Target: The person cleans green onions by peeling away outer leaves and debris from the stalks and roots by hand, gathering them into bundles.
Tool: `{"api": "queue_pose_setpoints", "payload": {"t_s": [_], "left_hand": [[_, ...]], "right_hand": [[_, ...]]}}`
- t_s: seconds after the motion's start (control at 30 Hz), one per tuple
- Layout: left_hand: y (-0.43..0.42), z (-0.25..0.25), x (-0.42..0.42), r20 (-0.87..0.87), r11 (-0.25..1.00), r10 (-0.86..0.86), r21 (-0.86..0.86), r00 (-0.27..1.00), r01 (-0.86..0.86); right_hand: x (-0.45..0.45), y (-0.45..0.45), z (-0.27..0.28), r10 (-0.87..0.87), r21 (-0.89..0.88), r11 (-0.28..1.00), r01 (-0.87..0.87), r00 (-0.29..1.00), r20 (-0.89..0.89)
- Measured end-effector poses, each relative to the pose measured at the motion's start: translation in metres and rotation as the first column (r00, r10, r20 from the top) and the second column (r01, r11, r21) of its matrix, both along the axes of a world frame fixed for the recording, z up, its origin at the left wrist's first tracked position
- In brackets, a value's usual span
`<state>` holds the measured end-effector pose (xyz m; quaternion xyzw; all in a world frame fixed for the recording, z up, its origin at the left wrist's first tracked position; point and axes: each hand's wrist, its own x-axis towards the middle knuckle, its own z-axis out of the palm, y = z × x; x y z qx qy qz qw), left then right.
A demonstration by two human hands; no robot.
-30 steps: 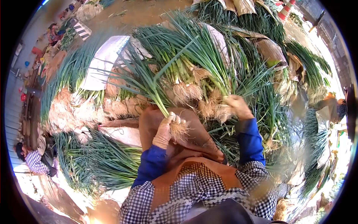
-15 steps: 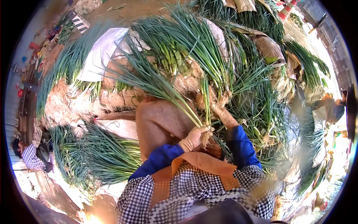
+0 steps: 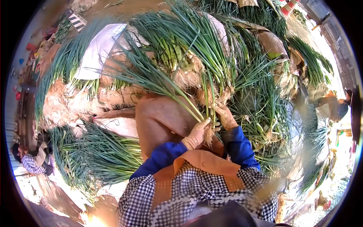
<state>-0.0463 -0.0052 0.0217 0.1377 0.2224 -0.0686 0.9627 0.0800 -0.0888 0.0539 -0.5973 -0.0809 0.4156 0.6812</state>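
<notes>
My left hand is closed round the lower stems of a few green onions, whose leaves fan out toward the upper left and whose pale roots hang below. Close on its right, my right hand is closed on the stems of another onion, upright beside the first ones. Both hands are over the brown apron on my lap. Just beyond them lies a large bunch of green onions with its roots toward me.
Rows of rooty bundles lie at the left under a white sack. More onions lie at lower left, and loose leaves at right. One person is at far left, another at far right.
My left hand has moved right and toward me with its onions. My right hand has left the large bunch, come down beside the left and closed on another onion's stems.
</notes>
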Motion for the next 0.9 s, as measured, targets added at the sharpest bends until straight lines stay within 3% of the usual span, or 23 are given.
{"api": "queue_pose_setpoints", "payload": {"t_s": [0.07,0.13,0.2,0.27,0.3,0.33,0.4,0.43,0.47,0.53,0.57,0.6,0.67,0.7,0.73,0.77,0.8,0.83,0.87,0.9], "left_hand": [[0.004,-0.003,-0.004,0.063,0.999,-0.031,-0.035,0.998,0.034],[0.008,0.005,-0.011,0.193,0.963,-0.087,-0.234,0.977,0.132],[0.009,0.014,-0.015,0.153,0.961,-0.088,-0.247,0.984,0.124],[0.009,0.004,-0.018,0.229,0.965,-0.067,-0.232,0.971,0.121],[0.007,0.002,-0.017,0.105,0.978,-0.059,-0.192,0.993,0.078],[0.006,-0.001,-0.017,0.105,0.978,-0.059,-0.192,0.993,0.078],[0.004,-0.004,-0.017,0.067,0.987,-0.055,-0.145,0.996,0.065],[0.002,-0.005,-0.016,0.039,0.995,-0.046,-0.088,0.998,0.049],[0.002,-0.009,-0.016,0.037,0.995,-0.045,-0.089,0.998,0.048],[0.001,-0.021,-0.015,0.014,0.986,-0.012,-0.164,1.000,0.015],[0.002,-0.016,-0.013,-0.066,0.988,0.001,-0.156,0.998,-0.011],[0.003,-0.018,-0.012,-0.066,0.988,0.008,-0.156,0.998,-0.018],[0.004,-0.025,-0.013,-0.032,0.991,0.011,-0.136,0.999,-0.015],[0.007,-0.028,-0.014,0.064,0.964,-0.026,-0.263,0.998,0.042],[0.006,-0.021,-0.013,0.064,0.963,-0.031,-0.266,0.997,0.047],[0.006,-0.008,-0.013,0.033,0.972,-0.004,-0.235,0.999,0.012],[0.005,-0.001,-0.011,0.008,0.979,0.025,-0.201,1.000,-0.023],[0.006,-0.014,-0.012,0.126,0.960,0.002,-0.279,0.992,0.033],[0.006,-0.012,-0.013,0.134,0.960,-0.004,-0.275,0.991,0.041],[0.009,-0.008,-0.013,0.143,0.966,-0.030,-0.251,0.989,0.066]], "right_hand": [[-0.006,-0.002,0.020,-0.015,-0.010,1.000,0.015,0.998,-0.055],[0.000,-0.003,0.010,-0.017,-0.007,1.000,0.017,1.000,-0.023],[-0.001,-0.001,0.001,-0.022,-0.004,1.000,0.022,1.000,-0.003],[-0.002,0.004,-0.010,-0.120,0.151,0.978,0.143,0.981,-0.153],[-0.001,0.006,-0.016,-0.143,0.166,0.970,0.177,0.970,-0.198],[0.001,0.007,-0.021,-0.143,0.166,0.970,0.177,0.970,-0.198],[0.002,0.009,-0.028,-0.122,0.016,0.992,0.125,0.984,-0.129],[0.000,0.012,-0.032,-0.119,-0.010,0.993,0.119,0.993,0.004],[0.000,0.012,-0.041,-0.117,-0.011,0.993,0.117,0.993,0.002],[-0.003,0.009,-0.060,-0.005,-0.197,0.973,0.117,0.870,0.494],[-0.021,0.010,0.008,0.057,-0.277,0.960,0.051,0.928,0.368],[-0.026,-0.003,0.020,0.117,-0.153,0.985,-0.080,0.960,0.254],[-0.013,-0.051,0.024,0.440,0.026,0.893,-0.449,0.883,0.163],[-0.005,-0.073,0.046,0.501,-0.035,0.865,-0.501,0.856,0.128],[0.007,-0.094,0.040,0.297,0.097,0.947,-0.305,0.950,0.094],[0.030,-0.109,0.030,0.241,0.186,0.948,-0.257,0.965,0.102],[0.044,-0.107,0.039,0.238,-0.212,0.959,-0.190,0.943,0.232],[0.050,-0.102,0.012,0.363,-0.569,0.821,-0.041,0.807,0.465],[0.054,-0.095,-0.016,0.546,-0.781,0.586,0.219,0.605,0.579],[0.049,-0.071,-0.016,0.359,-0.647,0.762,0.015,0.823,0.441]]}}
